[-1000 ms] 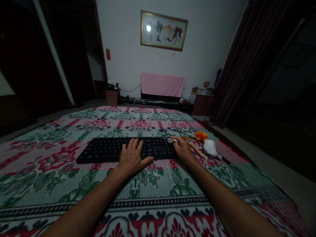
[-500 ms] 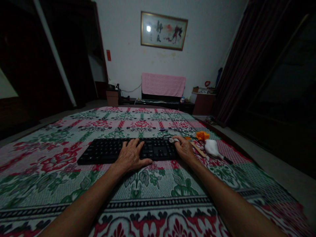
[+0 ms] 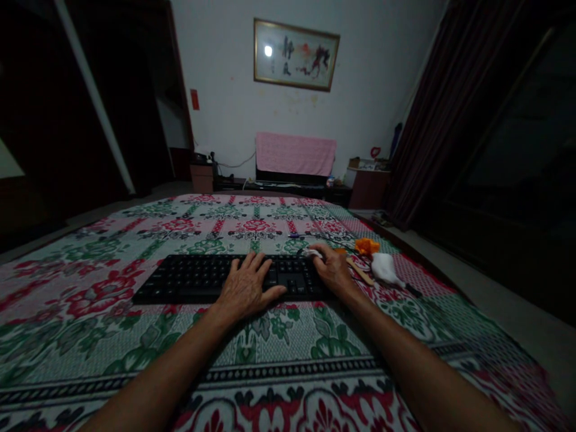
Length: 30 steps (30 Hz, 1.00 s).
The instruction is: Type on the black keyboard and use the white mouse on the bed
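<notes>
A black keyboard (image 3: 189, 279) lies across the patterned bedspread in front of me. My left hand (image 3: 247, 282) rests palm down over its middle keys, fingers spread and the thumb reaching out to the right. At the keyboard's right end, my right hand (image 3: 333, 267) is closed around a small white cloth (image 3: 312, 253), mostly hidden by the fingers. It touches or hovers just over the upper right keys; which of these I cannot tell. Beside that hand are a flat wooden stick (image 3: 360, 272) and a white bulb-shaped thing with a dark tip (image 3: 384, 269).
A crumpled orange cloth (image 3: 366, 246) lies past the white thing. A thin purple-and-dark item (image 3: 294, 236) sits beyond the keyboard on the bedspread (image 3: 148, 336). Farther off are a pink cloth (image 3: 294, 153) over a screen, low cabinets, a framed picture and dark curtains.
My left hand has moved slightly right over the keyboard, its fingers still spread. The keyboard appears shifted a little to the left. My right hand keeps the cloth near the upper right corner.
</notes>
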Each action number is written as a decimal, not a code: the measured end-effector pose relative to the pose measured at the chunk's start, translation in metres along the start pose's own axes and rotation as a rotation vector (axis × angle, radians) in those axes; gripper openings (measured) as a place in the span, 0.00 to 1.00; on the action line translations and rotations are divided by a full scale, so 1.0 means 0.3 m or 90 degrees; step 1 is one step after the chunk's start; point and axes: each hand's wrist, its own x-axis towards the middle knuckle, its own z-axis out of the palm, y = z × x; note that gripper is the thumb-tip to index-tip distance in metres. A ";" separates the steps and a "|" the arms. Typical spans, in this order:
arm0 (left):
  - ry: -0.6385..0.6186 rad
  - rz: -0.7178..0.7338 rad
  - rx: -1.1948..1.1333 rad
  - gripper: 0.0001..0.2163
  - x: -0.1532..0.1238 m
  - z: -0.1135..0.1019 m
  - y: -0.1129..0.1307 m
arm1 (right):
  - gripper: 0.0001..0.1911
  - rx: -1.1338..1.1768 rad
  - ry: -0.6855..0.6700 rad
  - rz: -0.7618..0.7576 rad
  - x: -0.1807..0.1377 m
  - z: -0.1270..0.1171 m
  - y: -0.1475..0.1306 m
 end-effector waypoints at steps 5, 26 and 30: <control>0.008 0.007 0.002 0.30 -0.007 0.008 0.003 | 0.16 -0.034 -0.009 -0.080 0.002 0.005 0.010; 0.008 -0.006 -0.020 0.30 -0.005 0.011 0.004 | 0.16 -0.093 -0.211 -0.200 0.086 0.025 0.009; 0.011 -0.008 -0.025 0.31 -0.006 0.021 0.001 | 0.16 -0.099 -0.228 -0.210 0.080 0.014 -0.006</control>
